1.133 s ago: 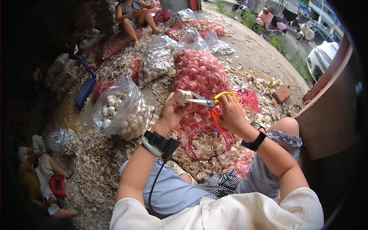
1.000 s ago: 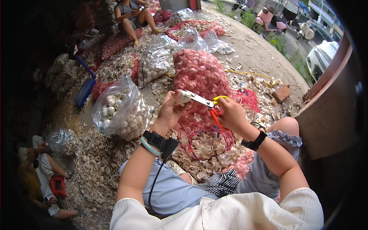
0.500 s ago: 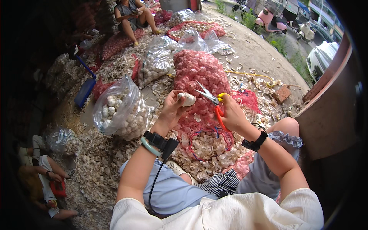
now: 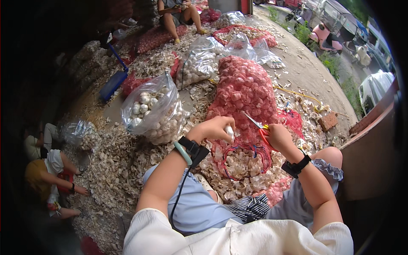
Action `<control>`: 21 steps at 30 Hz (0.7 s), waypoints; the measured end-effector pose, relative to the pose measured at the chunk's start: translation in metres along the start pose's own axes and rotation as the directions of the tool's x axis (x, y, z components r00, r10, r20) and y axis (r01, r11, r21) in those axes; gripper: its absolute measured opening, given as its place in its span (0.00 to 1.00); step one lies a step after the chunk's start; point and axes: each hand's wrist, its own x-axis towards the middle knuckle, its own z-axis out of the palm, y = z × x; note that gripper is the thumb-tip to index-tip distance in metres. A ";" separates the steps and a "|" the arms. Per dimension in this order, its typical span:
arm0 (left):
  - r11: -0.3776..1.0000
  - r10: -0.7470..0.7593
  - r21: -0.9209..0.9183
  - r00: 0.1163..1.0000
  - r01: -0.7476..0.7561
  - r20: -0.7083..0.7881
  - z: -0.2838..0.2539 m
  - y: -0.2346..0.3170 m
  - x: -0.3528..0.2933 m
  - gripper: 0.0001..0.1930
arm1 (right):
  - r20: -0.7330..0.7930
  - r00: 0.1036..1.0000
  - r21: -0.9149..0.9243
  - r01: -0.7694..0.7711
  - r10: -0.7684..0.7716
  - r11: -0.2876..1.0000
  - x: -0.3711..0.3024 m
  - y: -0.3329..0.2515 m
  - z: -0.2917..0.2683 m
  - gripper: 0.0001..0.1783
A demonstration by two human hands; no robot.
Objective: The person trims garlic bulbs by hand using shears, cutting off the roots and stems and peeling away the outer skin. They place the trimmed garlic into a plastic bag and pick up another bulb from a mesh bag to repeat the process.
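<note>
My left hand (image 4: 214,128), back turned up, grips a white garlic bulb (image 4: 230,133) that is mostly hidden by the fingers. To the right, my right hand (image 4: 279,137) is closed around red-and-yellow-handled scissors (image 4: 255,122), their blades pointing up and left, apart from the bulb. Behind both hands stands a full red mesh sack (image 4: 244,83) of garlic. Below them an opened red mesh sack (image 4: 226,175) holds loose pale skins. A clear plastic bag (image 4: 159,95) of white bulbs stands left of my left hand.
Garlic skins (image 4: 114,182) cover the floor at left. A blue dustpan (image 4: 114,85) lies beyond the bag. Another person (image 4: 55,178) sits at far left, one more at the back (image 4: 178,17). A brick (image 4: 328,121) and a brown panel (image 4: 369,161) are at right.
My view has swung left, so the scene sits further right. My left hand has turned over and lowered with the bulb. The scissors have lowered too, and their blades look closer together.
</note>
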 end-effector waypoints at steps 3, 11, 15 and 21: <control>0.887 -0.444 0.388 0.698 0.251 0.562 0.005 0.000 -0.005 0.25 | 0.092 0.994 -0.210 -0.042 0.063 0.977 -0.005 -0.004 0.004 0.15; 0.915 -0.365 -0.401 0.515 0.045 -0.775 -0.094 -0.069 -0.062 0.21 | 0.080 0.996 -0.175 -0.034 0.049 0.984 -0.006 0.001 0.012 0.15; 0.848 -0.338 -0.308 -0.006 0.432 -0.941 -0.097 -0.131 -0.074 0.42 | 0.085 0.996 -0.176 -0.010 0.025 0.984 -0.006 0.006 0.017 0.16; 0.742 -0.523 -0.101 0.477 0.663 -0.707 -0.070 -0.124 -0.057 0.45 | 0.100 0.994 -0.209 -0.029 0.051 0.978 -0.010 0.004 0.014 0.16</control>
